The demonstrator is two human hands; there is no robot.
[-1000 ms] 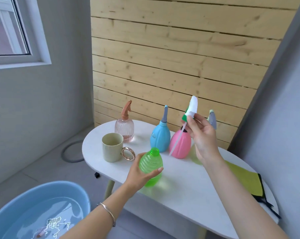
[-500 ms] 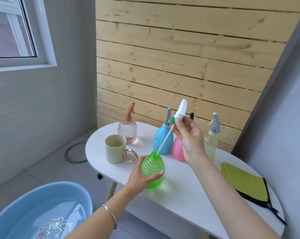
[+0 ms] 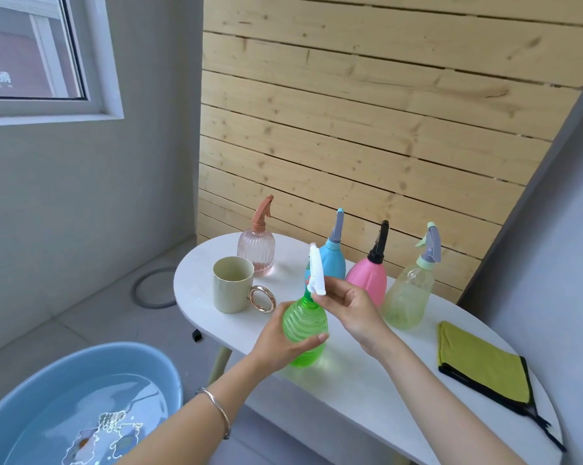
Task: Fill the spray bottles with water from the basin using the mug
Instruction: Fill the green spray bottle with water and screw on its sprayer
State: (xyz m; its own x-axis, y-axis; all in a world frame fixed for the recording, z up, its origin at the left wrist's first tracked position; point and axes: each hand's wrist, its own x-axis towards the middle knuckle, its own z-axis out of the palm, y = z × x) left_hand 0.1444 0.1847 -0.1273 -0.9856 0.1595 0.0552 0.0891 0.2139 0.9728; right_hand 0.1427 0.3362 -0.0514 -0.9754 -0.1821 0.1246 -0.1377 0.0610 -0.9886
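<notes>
The left hand (image 3: 278, 342) wraps its fingers and thumb round the belly of the green spray bottle (image 3: 305, 325), which stands upright on the near side of the white table (image 3: 196, 297). The right hand (image 3: 352, 308) pinches the white spray head (image 3: 317, 273) between thumb and fingertips, with the head's base at the bottle's neck. Whether it is seated there cannot be told.

Just left of the green bottle stands the cream mug (image 3: 233, 285), mouth up, its gold ring handle (image 3: 262, 298) turned toward the bottle. Four more bottles stand in a row along the far edge:
- a ribbed clear pink bottle (image 3: 256, 251);
- a blue bottle (image 3: 334, 261), partly hidden behind the spray head;
- a solid pink bottle (image 3: 369, 278) with a black head, just beyond the right hand's fingers;
- a pale yellow-green clear bottle (image 3: 407, 297).

A folded yellow-green cloth (image 3: 481, 364) with black edging lies on the table's right end. The left wrist wears a silver bangle (image 3: 218, 406).

On the grey tiled floor (image 3: 82, 313) at lower left sits the blue basin (image 3: 162, 374), which holds water. A pale wooden plank wall (image 3: 367, 112) stands behind the table, and a window (image 3: 31, 52) is set in the grey wall at upper left.
</notes>
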